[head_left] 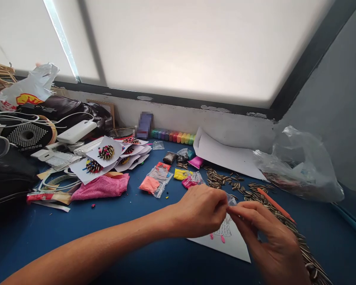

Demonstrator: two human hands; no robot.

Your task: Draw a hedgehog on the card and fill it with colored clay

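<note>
My left hand (200,209) is closed in a fist above a white sheet of paper (235,247). Close against it, my right hand (267,233) pinches with thumb and forefinger. Between and behind the fingers shows a small clear plastic bag (231,198), gripped where the hands meet; what it contains is hidden. On the paper below are a drawn outline with short pen strokes (225,229) and small pink clay pieces (222,239). Part of the drawing is covered by my hands.
Sunflower seeds (219,178) lie scattered at the right, beside an orange stick (275,205). Bags of coloured clay (182,174) lie mid-table. Seed-covered paper pieces (106,152) and a pink cloth (103,187) are at left. A plastic bag (302,170) stands at right.
</note>
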